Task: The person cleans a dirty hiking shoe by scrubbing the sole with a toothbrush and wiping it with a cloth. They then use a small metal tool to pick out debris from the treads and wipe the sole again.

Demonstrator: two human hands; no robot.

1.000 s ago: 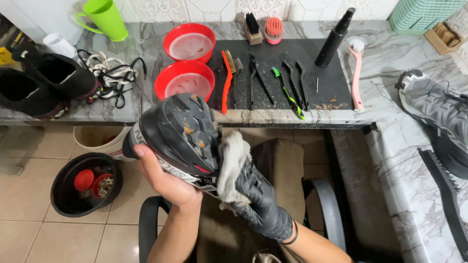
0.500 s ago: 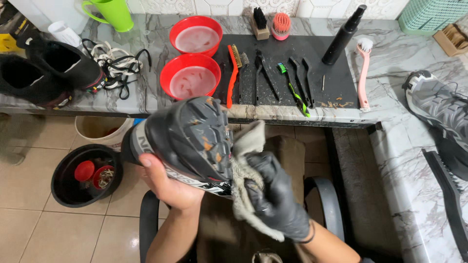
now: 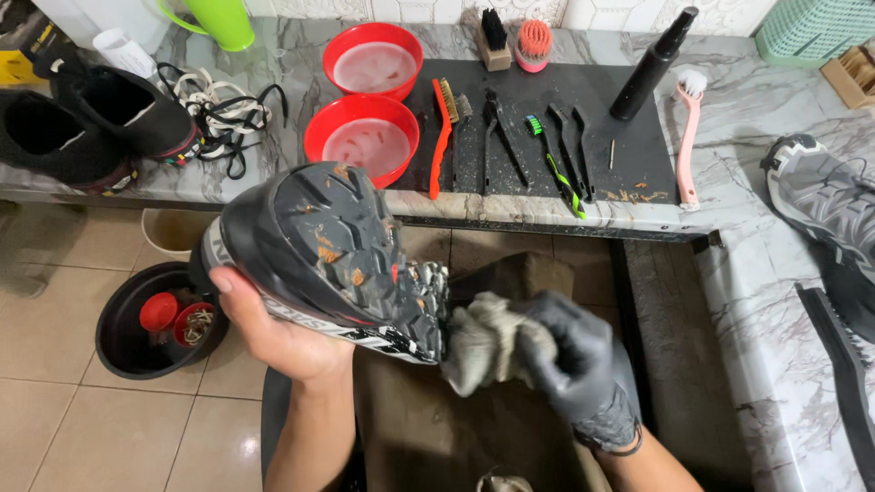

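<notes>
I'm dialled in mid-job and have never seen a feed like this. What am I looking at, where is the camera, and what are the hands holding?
There is no machine here: one camera sits on a person's head and looks down at their own two hands. The bare left hand grips a dark shoe turned sole-up, with orange dirt in the tread. The right hand, in a black glove, presses a crumpled grey cloth against the end of the sole.

Beyond them is a marble counter. On it are two red bowls, a black mat with an orange-handled brush and several dark picks, a black spray bottle, a pink brush, a green jug, loose laces and a pair of black boots. A grey shoe lies on the right.
</notes>
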